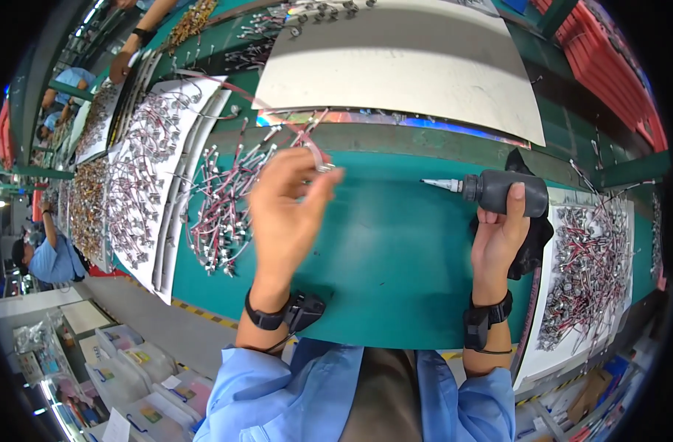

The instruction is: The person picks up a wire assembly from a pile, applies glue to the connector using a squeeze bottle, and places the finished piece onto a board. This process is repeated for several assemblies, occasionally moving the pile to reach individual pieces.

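Note:
My left hand [283, 214] is closed in a pinch on a small metal part with wire leads [325, 168]. Its pinkish-red and white wires rise past the fingers toward the upper left. In my right hand [495, 250] lies a black squeeze bottle [502, 190], tilted on its side. The bottle's pale tapered nozzle [443, 184] has a dark tip and points left toward my left hand, with a gap between them. Beside my left hand a loose heap of similar wired parts [222, 202] lies on the green mat [380, 272]. A crumpled black cloth [531, 247] is under and behind my right hand.
To the right, a white board [531, 361] carries many wired parts. White sheets [176, 243] with more parts stack at the left. A large pale board [395, 81] spans the back. Red trays [609, 70] stand far right. Other people [53, 254] work at the left.

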Demonstrator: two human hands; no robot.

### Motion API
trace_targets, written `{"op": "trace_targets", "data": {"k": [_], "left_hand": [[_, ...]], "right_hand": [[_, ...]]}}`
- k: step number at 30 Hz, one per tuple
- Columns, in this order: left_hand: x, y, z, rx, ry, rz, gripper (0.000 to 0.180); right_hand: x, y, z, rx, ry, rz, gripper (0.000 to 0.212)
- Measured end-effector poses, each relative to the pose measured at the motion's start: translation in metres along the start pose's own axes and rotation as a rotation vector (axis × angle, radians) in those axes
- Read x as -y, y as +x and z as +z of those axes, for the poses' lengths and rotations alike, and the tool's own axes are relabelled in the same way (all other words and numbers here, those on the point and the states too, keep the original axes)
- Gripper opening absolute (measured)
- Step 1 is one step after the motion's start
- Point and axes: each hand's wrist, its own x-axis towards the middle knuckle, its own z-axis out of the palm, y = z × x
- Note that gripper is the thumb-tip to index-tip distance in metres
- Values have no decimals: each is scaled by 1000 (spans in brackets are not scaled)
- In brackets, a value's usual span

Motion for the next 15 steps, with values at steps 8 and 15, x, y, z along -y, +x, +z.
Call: {"op": "trace_targets", "data": {"k": [8, 15], "left_hand": [[29, -23, 39, 347, -40, -274, 17], [25, -25, 38, 322, -91, -297, 17]], "right_hand": [[3, -15, 1, 139, 7, -26, 39], [-2, -26, -1, 151, -158, -231, 60]]}}
